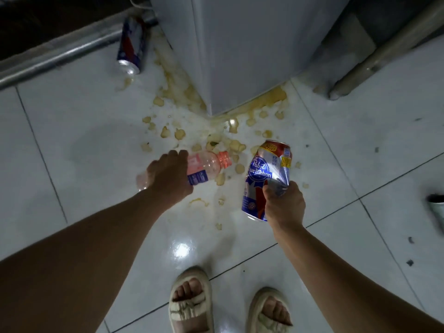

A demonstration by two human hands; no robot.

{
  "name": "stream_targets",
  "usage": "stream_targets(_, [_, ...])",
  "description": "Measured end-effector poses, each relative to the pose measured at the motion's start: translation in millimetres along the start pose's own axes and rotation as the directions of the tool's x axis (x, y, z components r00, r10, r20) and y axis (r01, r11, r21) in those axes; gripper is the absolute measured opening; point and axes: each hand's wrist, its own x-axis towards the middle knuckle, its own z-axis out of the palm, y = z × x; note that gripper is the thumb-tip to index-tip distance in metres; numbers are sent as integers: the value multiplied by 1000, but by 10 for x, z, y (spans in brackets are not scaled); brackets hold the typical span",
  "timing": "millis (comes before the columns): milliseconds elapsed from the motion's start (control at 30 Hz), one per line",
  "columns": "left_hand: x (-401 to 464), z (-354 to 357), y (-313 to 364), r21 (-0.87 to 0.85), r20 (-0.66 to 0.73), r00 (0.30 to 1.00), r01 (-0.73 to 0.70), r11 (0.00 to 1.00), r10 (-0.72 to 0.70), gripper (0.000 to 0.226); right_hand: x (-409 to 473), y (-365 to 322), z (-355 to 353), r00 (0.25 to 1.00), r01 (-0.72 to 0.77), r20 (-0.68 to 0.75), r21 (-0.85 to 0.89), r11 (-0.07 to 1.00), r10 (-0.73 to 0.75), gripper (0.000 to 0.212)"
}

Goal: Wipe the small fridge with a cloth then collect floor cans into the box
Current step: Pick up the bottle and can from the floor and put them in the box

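Left hand (168, 175) grips plastic bottle (206, 164) (orange cap) — right hand (283, 203) pinches dented can (264, 174); second can (131, 44) beside fridge (252, 44).

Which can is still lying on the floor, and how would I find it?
Start at the small white fridge and look down its left side. Between it and the metal pipe lies a blue, red and white can. Unlike the dented can in the right hand, nobody holds it.
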Motion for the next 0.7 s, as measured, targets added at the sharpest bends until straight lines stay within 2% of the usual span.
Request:
stream_targets(133, [-641, -779, 195, -141, 40, 995, 91, 986, -86, 68, -435, -387, -757, 1000, 13, -20, -15, 1000, -13, 38])
stream_targets(267, [-1269, -1614, 399, -218, 10, 992, 122, 968, -123, 69, -939, -833, -1562, 999, 30, -34, 32, 999, -28, 33])
stream_targets(467, [-2196, -2848, 751, -316, -92, 991, 62, 947, -96, 70, -1736, -1432, -2796, 995, 88, -58, 63, 994, -84, 32])
stream_targets(700, [-3029, -4049, 1224, -353, -174, 984, -35, 935, -29, 69, -2418, -1755, -4083, 982, 98, -174, 152, 983, -71, 29])
